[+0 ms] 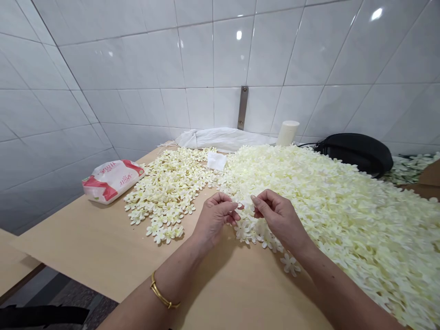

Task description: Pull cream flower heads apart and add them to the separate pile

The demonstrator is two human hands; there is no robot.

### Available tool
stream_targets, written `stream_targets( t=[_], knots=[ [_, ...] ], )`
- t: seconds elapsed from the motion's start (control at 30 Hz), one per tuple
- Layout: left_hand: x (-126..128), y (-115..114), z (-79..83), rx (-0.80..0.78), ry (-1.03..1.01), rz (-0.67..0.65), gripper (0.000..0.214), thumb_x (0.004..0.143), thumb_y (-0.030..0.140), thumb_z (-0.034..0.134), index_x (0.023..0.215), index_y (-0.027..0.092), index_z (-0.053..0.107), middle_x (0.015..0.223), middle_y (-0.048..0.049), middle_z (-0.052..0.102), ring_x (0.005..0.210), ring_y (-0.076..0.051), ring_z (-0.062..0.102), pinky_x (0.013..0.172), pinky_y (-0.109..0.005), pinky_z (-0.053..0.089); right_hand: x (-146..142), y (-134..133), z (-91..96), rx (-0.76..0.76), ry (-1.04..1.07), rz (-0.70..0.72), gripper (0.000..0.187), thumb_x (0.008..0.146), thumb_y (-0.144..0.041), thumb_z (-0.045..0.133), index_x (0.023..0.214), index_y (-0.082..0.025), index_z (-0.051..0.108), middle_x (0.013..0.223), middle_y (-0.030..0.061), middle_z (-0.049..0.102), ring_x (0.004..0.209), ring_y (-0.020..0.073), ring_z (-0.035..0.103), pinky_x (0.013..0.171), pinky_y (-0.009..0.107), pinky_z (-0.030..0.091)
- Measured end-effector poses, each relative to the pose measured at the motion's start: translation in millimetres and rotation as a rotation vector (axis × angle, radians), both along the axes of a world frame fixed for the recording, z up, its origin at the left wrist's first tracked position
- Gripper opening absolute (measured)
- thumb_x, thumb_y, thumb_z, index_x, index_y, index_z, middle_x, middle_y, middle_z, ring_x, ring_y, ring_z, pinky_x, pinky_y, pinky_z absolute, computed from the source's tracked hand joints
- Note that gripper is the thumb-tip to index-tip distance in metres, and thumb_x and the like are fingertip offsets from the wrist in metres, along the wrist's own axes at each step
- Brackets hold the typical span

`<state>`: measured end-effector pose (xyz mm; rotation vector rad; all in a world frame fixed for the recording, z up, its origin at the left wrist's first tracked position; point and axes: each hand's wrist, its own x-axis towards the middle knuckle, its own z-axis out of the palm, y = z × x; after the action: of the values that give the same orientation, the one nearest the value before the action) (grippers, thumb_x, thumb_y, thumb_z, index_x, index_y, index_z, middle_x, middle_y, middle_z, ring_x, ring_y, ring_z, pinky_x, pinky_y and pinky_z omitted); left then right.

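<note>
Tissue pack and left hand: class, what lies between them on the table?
In the head view: the smaller flower pile, then a bare strip of tabletop.

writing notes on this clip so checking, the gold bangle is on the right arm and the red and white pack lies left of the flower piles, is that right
Not quite: the head view shows the gold bangle on the left arm, not the right arm. The red and white pack does lie left of the flower piles.
</note>
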<state>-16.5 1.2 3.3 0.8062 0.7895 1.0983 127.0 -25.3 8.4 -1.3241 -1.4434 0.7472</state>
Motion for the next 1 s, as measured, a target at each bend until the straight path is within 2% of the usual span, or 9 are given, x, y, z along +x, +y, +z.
stream_targets(
  t=[0.07, 0.13, 0.27, 0.37, 0.53, 0.63, 0.7, 0.87, 1.0],
  knots=[
    [0.0, -1.4, 0.8, 0.007, 0.024, -0.006, 0.024, 0.054, 0.014, 0.066, 0.073, 0.017, 0.050, 0.049, 0.0048, 0.056, 0.037, -0.007, 0.050, 0.038, -0.016, 0.034, -0.1, -0.3, -0.2, 0.007, 0.038, -0.006, 0.028, 0.078, -0.042, 0.052, 0.063, -0.018, 0.048, 0.057, -0.0012, 0.052, 0.054, 0.0119, 0.051, 0.054, 0.025, 0.044],
    [0.6, -2.8, 0.8, -0.015, 0.031, -0.072, 0.027, 0.058, 0.020, 0.065, 0.082, 0.018, 0.052, 0.051, 0.0040, 0.057, 0.037, -0.007, 0.049, 0.037, -0.016, 0.033, -1.1, -0.9, -0.1, 0.010, 0.051, 0.000, 0.028, 0.078, -0.042, 0.052, 0.063, -0.018, 0.048, 0.057, -0.0009, 0.053, 0.054, 0.0121, 0.052, 0.055, 0.026, 0.045],
    [2.8, -5.2, -0.4, -0.047, 0.056, -0.199, 0.029, 0.056, 0.029, 0.072, 0.074, 0.017, 0.052, 0.050, 0.0057, 0.053, 0.035, -0.004, 0.045, 0.034, -0.015, 0.027, -5.7, -2.9, 0.9, -0.005, -0.013, 0.023, 0.027, 0.078, -0.041, 0.051, 0.063, -0.019, 0.048, 0.056, -0.0018, 0.050, 0.054, 0.0126, 0.051, 0.053, 0.026, 0.043],
    [4.0, -6.1, -0.9, -0.049, 0.082, -0.183, 0.028, 0.052, 0.023, 0.074, 0.066, 0.017, 0.049, 0.045, 0.0072, 0.050, 0.033, -0.003, 0.040, 0.034, -0.014, 0.024, -7.9, -3.4, 1.8, -0.040, 0.006, 0.048, 0.030, 0.077, -0.044, 0.052, 0.062, -0.019, 0.047, 0.056, -0.0019, 0.048, 0.056, 0.0130, 0.052, 0.053, 0.026, 0.042],
    [3.9, -6.1, -1.9, -0.026, 0.103, -0.142, 0.024, 0.055, 0.023, 0.071, 0.064, 0.017, 0.049, 0.043, 0.0070, 0.049, 0.034, -0.003, 0.041, 0.035, -0.014, 0.023, -5.4, -1.2, 1.8, -0.130, 0.223, 0.115, 0.035, 0.075, -0.051, 0.053, 0.070, -0.017, 0.055, 0.063, -0.0003, 0.053, 0.056, 0.0107, 0.050, 0.056, 0.025, 0.042],
    [3.6, -6.6, -3.1, 0.034, 0.104, -0.137, 0.021, 0.058, 0.024, 0.069, 0.064, 0.017, 0.050, 0.043, 0.0073, 0.048, 0.034, -0.003, 0.039, 0.034, -0.014, 0.024, -4.7, -0.9, 1.5, -0.238, 0.256, 0.234, 0.032, 0.071, -0.047, 0.059, 0.077, -0.015, 0.058, 0.068, 0.0008, 0.055, 0.060, 0.0110, 0.050, 0.056, 0.024, 0.040],
    [3.8, -7.5, -3.7, 0.089, 0.116, -0.130, 0.020, 0.059, 0.025, 0.068, 0.064, 0.017, 0.050, 0.042, 0.0077, 0.046, 0.033, -0.003, 0.037, 0.034, -0.015, 0.024, -5.5, -1.1, 1.3, -0.266, 0.275, 0.262, 0.029, 0.068, -0.043, 0.063, 0.075, -0.015, 0.058, 0.067, 0.0000, 0.055, 0.059, 0.0103, 0.049, 0.056, 0.024, 0.039],
    [5.4, -8.7, -4.4, 0.171, 0.209, -0.083, 0.020, 0.061, 0.026, 0.067, 0.064, 0.015, 0.051, 0.040, 0.0075, 0.044, 0.033, -0.003, 0.037, 0.034, -0.015, 0.026, -7.6, -2.3, 0.9, -0.166, 0.214, 0.138, 0.023, 0.068, -0.037, 0.062, 0.063, -0.017, 0.050, 0.054, -0.0043, 0.048, 0.052, 0.0089, 0.042, 0.051, 0.023, 0.035],
    [5.6, -5.7, -3.6, 0.026, 0.103, -0.087, 0.026, 0.061, 0.030, 0.069, 0.074, 0.015, 0.053, 0.053, 0.0047, 0.052, 0.038, -0.005, 0.046, 0.035, -0.016, 0.033, -3.7, -2.7, 1.5, -0.057, -0.005, 0.020, 0.022, 0.079, -0.037, 0.049, 0.066, -0.019, 0.046, 0.051, -0.0032, 0.047, 0.049, 0.0110, 0.043, 0.048, 0.024, 0.034]
  ],
)
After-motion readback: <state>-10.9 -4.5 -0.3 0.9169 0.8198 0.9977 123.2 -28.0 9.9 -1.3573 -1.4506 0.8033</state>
